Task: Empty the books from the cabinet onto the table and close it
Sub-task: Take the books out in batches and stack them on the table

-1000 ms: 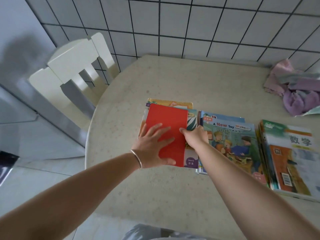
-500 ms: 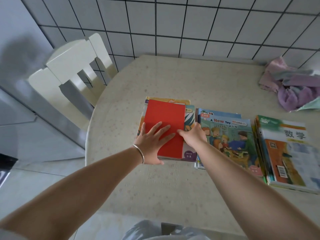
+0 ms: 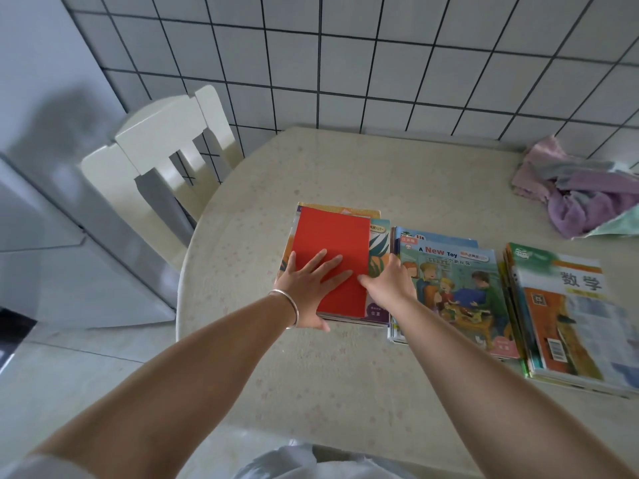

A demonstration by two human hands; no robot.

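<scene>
Three piles of books lie side by side on the beige table (image 3: 345, 368). A red book (image 3: 337, 236) tops the left pile, which has picture-book covers under it. My left hand (image 3: 307, 288), with a bracelet on the wrist, rests flat on the red cover with fingers spread. My right hand (image 3: 389, 288) sits at the pile's right edge, thumb against the red book, its fingers partly hidden between the piles. The middle pile shows a "A New Toy" book (image 3: 456, 288), and the right pile shows a maths textbook (image 3: 570, 316). No cabinet is in view.
A cream chair (image 3: 166, 146) stands at the table's left end, against the tiled wall (image 3: 380, 63). A grey appliance (image 3: 52, 216) stands at the far left. Crumpled pink and purple cloths (image 3: 581, 191) lie at the table's back right.
Both hands have stayed on the left pile and squared the red book on it. The view has shifted, so the scene sits slightly lower and further right in frame.
</scene>
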